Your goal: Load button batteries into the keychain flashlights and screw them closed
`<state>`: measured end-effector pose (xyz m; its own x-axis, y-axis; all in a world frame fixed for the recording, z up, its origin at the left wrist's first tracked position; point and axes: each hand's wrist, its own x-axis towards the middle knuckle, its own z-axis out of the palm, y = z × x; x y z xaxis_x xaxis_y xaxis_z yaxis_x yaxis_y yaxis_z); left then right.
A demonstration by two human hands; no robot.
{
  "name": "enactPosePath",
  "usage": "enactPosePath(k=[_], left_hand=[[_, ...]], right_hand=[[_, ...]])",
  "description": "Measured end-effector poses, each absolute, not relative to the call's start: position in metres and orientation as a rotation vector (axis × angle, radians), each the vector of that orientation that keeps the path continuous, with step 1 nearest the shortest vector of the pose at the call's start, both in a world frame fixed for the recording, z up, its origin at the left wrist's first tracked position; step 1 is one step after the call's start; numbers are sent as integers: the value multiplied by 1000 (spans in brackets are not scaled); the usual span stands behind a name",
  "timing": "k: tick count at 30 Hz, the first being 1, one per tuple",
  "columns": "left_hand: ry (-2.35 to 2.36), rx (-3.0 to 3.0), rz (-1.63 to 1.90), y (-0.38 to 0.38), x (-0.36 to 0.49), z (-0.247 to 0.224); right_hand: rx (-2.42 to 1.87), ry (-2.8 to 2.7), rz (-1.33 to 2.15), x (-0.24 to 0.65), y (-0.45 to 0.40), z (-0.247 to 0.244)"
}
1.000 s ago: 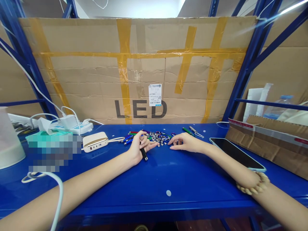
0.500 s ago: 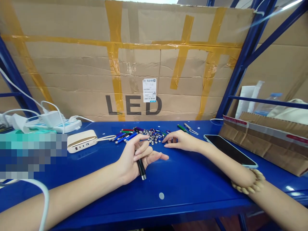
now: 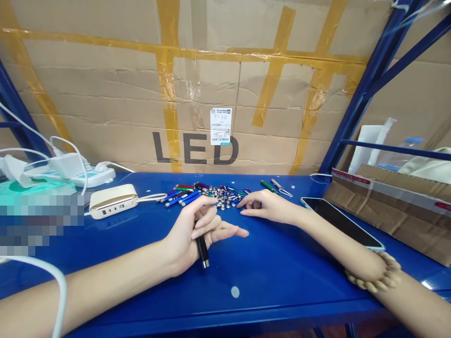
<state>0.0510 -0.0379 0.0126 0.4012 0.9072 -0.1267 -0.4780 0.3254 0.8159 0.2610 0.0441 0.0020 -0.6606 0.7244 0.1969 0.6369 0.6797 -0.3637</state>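
Note:
My left hand (image 3: 199,230) is closed around a slim black penlight-like tube (image 3: 202,249) with a silver end. The tube's lower part sticks out below the palm; its upper part is hidden by the fingers. The little-finger side of the hand stretches out to the right. Resting by the blue shelf top, my right hand (image 3: 266,205) has its thumb and forefinger apart, close to a heap of small round silver pieces (image 3: 221,204) like button cells. Coloured metal tubes (image 3: 176,197), blue, red, green and purple, lie left of the heap. Small coloured clips (image 3: 230,190) are mixed in behind.
A green tube (image 3: 268,186) and a silver tube with a wire loop (image 3: 281,188) lie at the back right. A phone (image 3: 340,220) and a cardboard box (image 3: 387,211) are on the right. On the left are a power bank (image 3: 114,201), a power strip (image 3: 95,176) and cables.
The view has shifted slightly, coming a little lower and closer. My left hand has moved slightly left with the black tube held in it. The right hand stays by the silver pieces.

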Motion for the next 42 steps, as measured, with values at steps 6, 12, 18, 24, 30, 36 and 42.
enactPosePath(k=[6, 12, 18, 24, 30, 36, 42], left_hand=[[986, 1306, 1192, -14, 42, 6], [1057, 1849, 1217, 5, 35, -7], [1162, 1988, 1086, 2, 40, -10], [858, 1458, 1145, -5, 45, -4], [752, 1025, 1013, -3, 48, -1], [681, 925, 996, 3, 45, -3], [685, 1035, 959, 1, 47, -5]], right_hand=[[-1068, -2573, 408, 262, 46, 0], [-1072, -2557, 463, 261, 45, 2], [-1144, -2530, 504, 258, 44, 5], [-1131, -2536, 510, 259, 46, 3], [-1098, -2526, 525, 260, 47, 3], [-1119, -2503, 506, 260, 47, 2], [-1157, -2485, 458, 259, 46, 3]])
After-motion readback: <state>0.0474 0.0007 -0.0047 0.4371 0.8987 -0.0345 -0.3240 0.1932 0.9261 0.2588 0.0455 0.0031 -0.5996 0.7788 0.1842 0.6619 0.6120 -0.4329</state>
